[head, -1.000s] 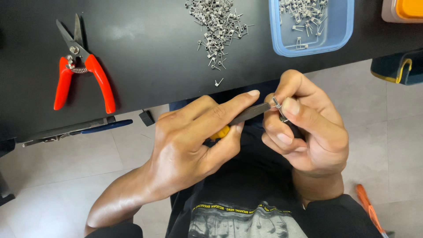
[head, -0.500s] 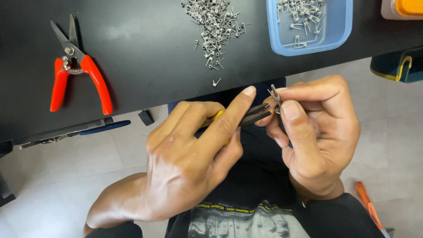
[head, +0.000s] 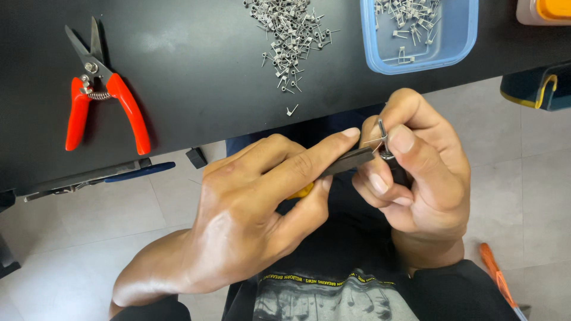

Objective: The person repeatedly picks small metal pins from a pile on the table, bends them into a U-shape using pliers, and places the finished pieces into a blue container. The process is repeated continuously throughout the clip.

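My left hand (head: 256, 202) grips a dark flat-nosed tool (head: 348, 160) with a yellow handle, index finger stretched along its top. Its tip touches a thin wire at a small metal rod (head: 382, 134) that my right hand (head: 416, 178) pinches upright between thumb and fingers. Both hands hover over my lap, just in front of the black table's edge (head: 196, 128). Behind them on the table lies a heap of small wire coils (head: 291, 32), and one stray coil (head: 292, 110) sits near the edge.
Red-handled cutters (head: 98, 95) lie on the table at the left. A blue plastic tray (head: 416, 35) holding several coils stands at the back right. A blue-handled tool (head: 101, 175) hangs under the table edge. An orange-handled tool (head: 496, 279) lies on the tiled floor.
My right hand has turned the rod more upright and shifted slightly right. The tool's tip has followed it. The table items have not moved.
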